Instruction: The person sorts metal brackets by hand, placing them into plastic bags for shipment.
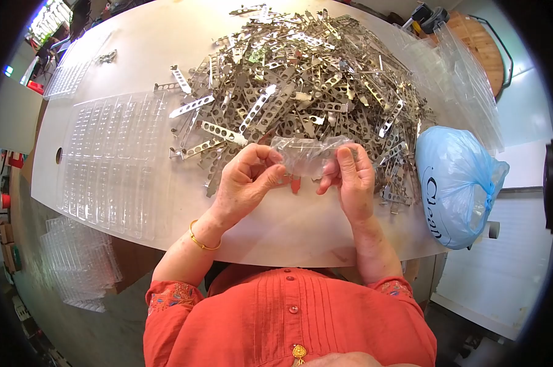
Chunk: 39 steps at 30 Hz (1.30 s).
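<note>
I see the left hand (242, 183) and right hand (356, 186) pinching opposite ends of a clear plastic piece (307, 160); light, even tension should keep it off the metal strips (295, 79) beyond.

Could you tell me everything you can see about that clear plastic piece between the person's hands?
The clear plastic piece looks thin and flexible, like film or a small bag; I can't tell which. It is see-through, wrinkled and shiny, with bright glints near its upper edge. The fingers of the left hand hold one end and those of the right hand the other, so it spans the gap between them, over the pale table, by the near side of the metal pile.
</note>
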Each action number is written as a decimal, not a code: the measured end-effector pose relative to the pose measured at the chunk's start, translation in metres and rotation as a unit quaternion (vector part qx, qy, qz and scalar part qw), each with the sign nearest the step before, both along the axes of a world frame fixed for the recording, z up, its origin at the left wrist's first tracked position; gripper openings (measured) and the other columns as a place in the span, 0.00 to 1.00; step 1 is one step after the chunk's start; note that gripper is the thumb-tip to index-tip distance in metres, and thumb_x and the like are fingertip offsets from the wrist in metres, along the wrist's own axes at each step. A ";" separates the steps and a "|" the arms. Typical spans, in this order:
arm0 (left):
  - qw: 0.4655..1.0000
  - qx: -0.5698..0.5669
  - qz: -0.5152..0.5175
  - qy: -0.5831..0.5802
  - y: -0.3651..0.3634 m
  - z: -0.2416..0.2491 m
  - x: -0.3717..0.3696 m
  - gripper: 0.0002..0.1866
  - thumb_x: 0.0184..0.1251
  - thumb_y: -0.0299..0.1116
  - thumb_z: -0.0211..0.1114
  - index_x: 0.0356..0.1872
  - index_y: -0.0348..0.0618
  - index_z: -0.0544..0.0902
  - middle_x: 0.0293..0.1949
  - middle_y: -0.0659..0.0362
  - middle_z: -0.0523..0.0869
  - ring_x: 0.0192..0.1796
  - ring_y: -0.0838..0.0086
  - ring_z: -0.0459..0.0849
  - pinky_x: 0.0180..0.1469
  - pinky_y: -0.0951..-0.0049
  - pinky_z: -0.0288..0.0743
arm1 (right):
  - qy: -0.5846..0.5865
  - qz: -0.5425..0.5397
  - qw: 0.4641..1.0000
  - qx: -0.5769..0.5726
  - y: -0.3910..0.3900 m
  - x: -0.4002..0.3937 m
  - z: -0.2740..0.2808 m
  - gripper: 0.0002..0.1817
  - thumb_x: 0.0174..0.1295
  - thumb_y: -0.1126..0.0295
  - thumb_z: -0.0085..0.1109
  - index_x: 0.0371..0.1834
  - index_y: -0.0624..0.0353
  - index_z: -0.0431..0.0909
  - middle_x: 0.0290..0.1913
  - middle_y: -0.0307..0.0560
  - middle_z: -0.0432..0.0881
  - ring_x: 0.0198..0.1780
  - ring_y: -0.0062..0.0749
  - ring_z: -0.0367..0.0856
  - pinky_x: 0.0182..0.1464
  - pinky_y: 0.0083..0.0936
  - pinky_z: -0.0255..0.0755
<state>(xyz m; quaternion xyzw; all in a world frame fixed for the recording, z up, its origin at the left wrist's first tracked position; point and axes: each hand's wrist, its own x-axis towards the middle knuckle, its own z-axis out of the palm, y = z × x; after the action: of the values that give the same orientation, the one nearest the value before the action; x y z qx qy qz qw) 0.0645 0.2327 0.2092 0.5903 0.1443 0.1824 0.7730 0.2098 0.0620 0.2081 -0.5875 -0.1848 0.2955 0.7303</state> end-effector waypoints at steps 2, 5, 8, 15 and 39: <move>1.000 0.029 -0.006 0.008 0.003 -0.001 -0.002 0.04 0.76 0.24 0.63 0.47 0.39 0.79 0.38 0.68 0.81 0.38 0.90 0.78 0.39 0.86 0.72 | 0.005 0.004 1.000 0.003 0.001 -0.001 0.001 0.15 0.79 0.56 0.52 0.49 0.58 0.71 0.30 0.43 0.80 0.22 0.28 0.82 0.26 0.25 0.81; 0.998 0.067 0.007 0.020 0.009 -0.009 -0.007 0.03 0.74 0.22 0.62 0.45 0.39 0.78 0.38 0.69 0.79 0.36 0.90 0.75 0.37 0.86 0.69 | 0.006 -0.001 1.000 0.016 -0.002 0.003 0.000 0.15 0.79 0.56 0.52 0.49 0.58 0.71 0.30 0.43 0.81 0.22 0.28 0.82 0.25 0.25 0.81; 0.996 0.075 0.049 0.000 0.010 -0.009 -0.008 0.04 0.71 0.20 0.61 0.42 0.40 0.77 0.35 0.70 0.76 0.33 0.92 0.71 0.33 0.87 0.64 | -0.001 -0.005 0.999 0.032 -0.005 0.009 0.002 0.14 0.79 0.57 0.52 0.48 0.58 0.71 0.30 0.44 0.81 0.22 0.28 0.82 0.25 0.25 0.80; 0.994 0.039 0.076 -0.069 0.014 0.002 -0.008 0.05 0.68 0.17 0.55 0.38 0.39 0.75 0.40 0.61 0.78 0.32 0.87 0.73 0.34 0.84 0.68 | -0.102 0.029 0.993 0.054 -0.011 0.011 0.014 0.12 0.79 0.61 0.52 0.48 0.60 0.70 0.31 0.44 0.81 0.24 0.25 0.81 0.24 0.22 0.79; 0.958 0.275 0.044 0.063 -0.050 0.025 -0.013 0.07 0.81 0.30 0.58 0.45 0.37 0.80 0.31 0.64 0.80 0.34 0.82 0.75 0.39 0.79 0.73 | -0.035 0.152 0.978 0.137 -0.008 -0.018 0.019 0.08 0.78 0.70 0.53 0.52 0.59 0.68 0.32 0.43 0.80 0.25 0.24 0.81 0.28 0.20 0.77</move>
<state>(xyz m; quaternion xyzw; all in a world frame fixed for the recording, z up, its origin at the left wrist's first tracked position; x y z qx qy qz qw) 0.0511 0.1827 0.2344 0.7834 0.1629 0.2116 0.5612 0.1922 0.0538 0.2267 -0.4574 -0.3362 0.3540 0.7432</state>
